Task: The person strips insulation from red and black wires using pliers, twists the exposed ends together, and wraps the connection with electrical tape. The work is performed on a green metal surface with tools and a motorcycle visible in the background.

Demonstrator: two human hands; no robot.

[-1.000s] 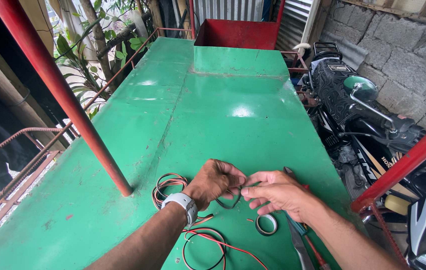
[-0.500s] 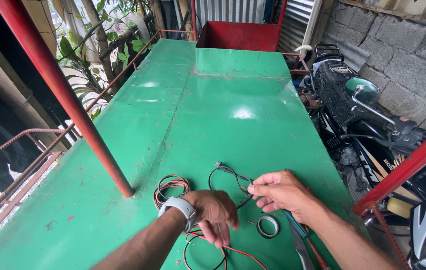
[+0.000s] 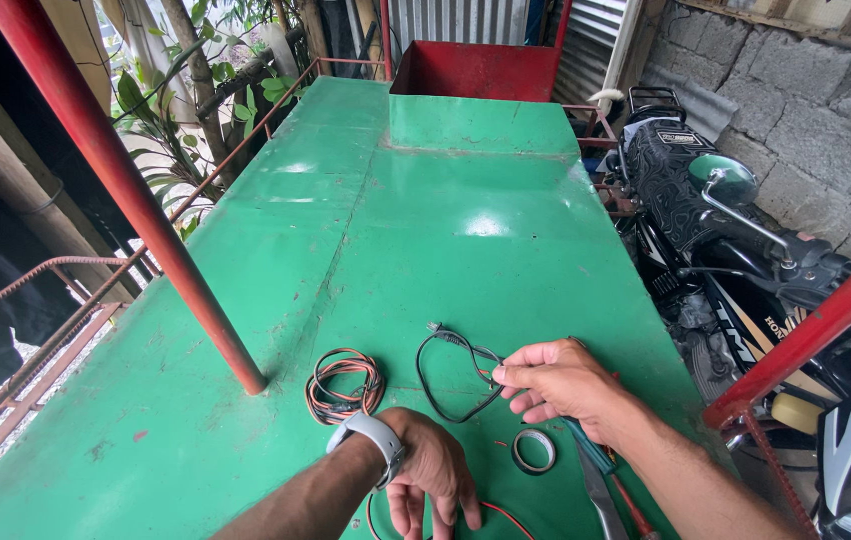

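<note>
My right hand [image 3: 561, 381] pinches a thin black cable [image 3: 446, 372] that loops over the green metal surface [image 3: 446, 230]. My left hand [image 3: 433, 478], with a grey watch on the wrist, reaches down near the bottom edge onto red and black wires [image 3: 498, 513]; whether it grips them I cannot tell. A coil of orange and black wire [image 3: 344, 385] lies just left of that hand. A roll of black tape [image 3: 535, 451] sits between my hands, under the right wrist.
A red post [image 3: 136, 200] rises from the surface at the left, another [image 3: 816, 330] at the right. Pliers with blue-green handles [image 3: 596, 475] lie under my right forearm. A motorcycle [image 3: 736, 240] stands to the right, and a red box [image 3: 476, 70] sits at the far end.
My left hand has let go of the black cable and dropped down toward me onto the red and black wires. My right hand keeps hold of the cable, which now lies spread in a loop.
</note>
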